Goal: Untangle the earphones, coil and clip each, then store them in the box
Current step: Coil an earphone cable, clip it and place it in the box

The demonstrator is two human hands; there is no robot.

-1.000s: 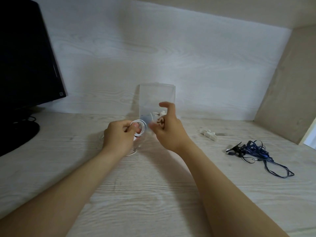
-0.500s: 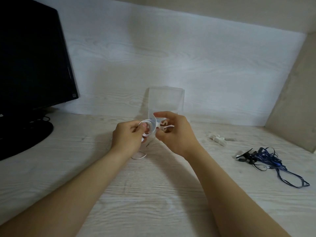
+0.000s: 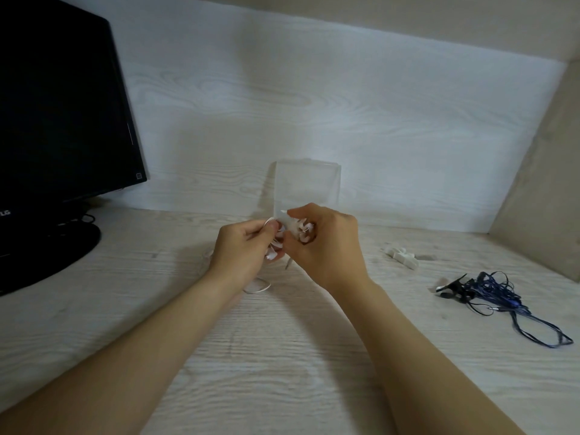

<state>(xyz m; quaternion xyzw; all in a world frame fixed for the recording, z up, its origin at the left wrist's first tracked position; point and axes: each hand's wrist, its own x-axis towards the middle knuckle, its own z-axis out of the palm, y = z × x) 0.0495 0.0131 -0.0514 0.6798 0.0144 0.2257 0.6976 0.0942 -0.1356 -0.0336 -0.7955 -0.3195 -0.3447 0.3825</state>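
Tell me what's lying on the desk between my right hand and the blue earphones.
A white clip, touching neither the right hand nor the blue earphones; head view.

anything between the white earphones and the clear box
Nothing visible does. The left hand and right hand hold the white earphones in front of the clear box; the clips and blue earphones lie to its right.

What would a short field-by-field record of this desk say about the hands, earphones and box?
left hand: grips the white earphones
right hand: holds the same pair
cable: one loop hangs below the left hand
blue earphones: tangled on the desk, far right, untouched
clear box: stands behind the hands
white clip: on the desk, right of the hands
monitor: far left
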